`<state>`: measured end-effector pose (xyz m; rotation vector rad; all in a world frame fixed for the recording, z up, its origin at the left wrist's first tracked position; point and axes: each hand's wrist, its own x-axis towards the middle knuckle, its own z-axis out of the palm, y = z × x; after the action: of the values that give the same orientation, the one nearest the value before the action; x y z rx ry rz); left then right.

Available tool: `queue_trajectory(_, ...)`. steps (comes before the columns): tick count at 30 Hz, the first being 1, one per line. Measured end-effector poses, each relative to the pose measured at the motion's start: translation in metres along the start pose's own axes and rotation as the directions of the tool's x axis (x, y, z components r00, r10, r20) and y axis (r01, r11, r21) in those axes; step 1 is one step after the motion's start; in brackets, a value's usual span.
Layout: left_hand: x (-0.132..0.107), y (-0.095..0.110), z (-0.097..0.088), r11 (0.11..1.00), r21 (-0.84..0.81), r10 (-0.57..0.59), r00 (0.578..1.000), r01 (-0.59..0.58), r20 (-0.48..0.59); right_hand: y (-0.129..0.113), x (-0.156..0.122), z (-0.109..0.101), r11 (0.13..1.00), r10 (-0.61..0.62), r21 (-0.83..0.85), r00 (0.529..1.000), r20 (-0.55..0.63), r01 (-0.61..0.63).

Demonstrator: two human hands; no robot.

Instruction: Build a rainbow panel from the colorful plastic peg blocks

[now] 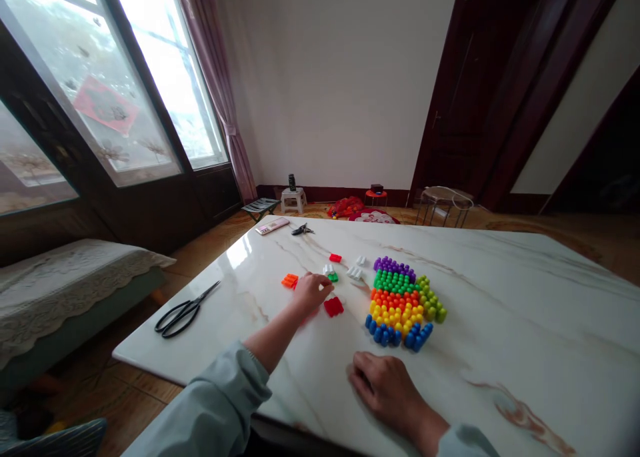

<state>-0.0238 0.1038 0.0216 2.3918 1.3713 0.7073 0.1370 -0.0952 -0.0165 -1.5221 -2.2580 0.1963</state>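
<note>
My left hand (313, 292) reaches over the marble-patterned table, its fingers curled in what looks like a pinch. Right beside the fingertips is a small green block (332, 278), with a white knobbed block (329, 269) just behind it. Whether anything sits between the fingers is hidden. Red blocks (333, 306) lie just to the right of this hand, and orange blocks (289, 281) to its left. My right hand (383, 384) rests closed on the table near the front edge, nothing visible in it. Beyond it stands a multicoloured array of knobbed blocks (397, 300) in rows.
Black-handled scissors (184, 314) lie at the table's left. Small pliers (302, 230) and a pink phone (273, 226) are near the far edge. White blocks (355, 272) and a red block (335, 258) lie left of the array. A cloth-covered bench (80, 264) stands left of the table.
</note>
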Motion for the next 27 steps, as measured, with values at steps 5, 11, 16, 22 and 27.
queue_trajectory(5,0.013,-0.003,0.001,0.999,0.012,-0.049,0.998,0.049,-0.037,-0.001,0.001,-0.004,1.000,0.006,-0.002,1.000,-0.004,-0.006)
queue_trajectory(11,0.040,-0.003,0.015,1.000,-0.005,-0.018,0.995,0.018,0.099,-0.003,0.002,-0.008,0.999,0.029,0.029,1.000,0.005,-0.029)
queue_trajectory(16,0.053,-0.012,0.023,0.998,-0.068,0.018,0.986,-0.007,0.163,-0.003,0.002,-0.005,0.999,0.039,0.026,0.999,0.005,-0.039)
queue_trajectory(22,0.051,-0.016,0.019,0.971,-0.209,-0.104,0.992,0.118,0.078,-0.002,0.002,-0.006,0.999,0.033,0.037,0.999,-0.004,-0.032)
queue_trajectory(27,0.040,-0.009,0.007,0.880,-0.423,-0.212,0.976,0.215,0.054,-0.002,0.002,-0.006,0.999,0.034,0.026,0.999,-0.004,-0.034)
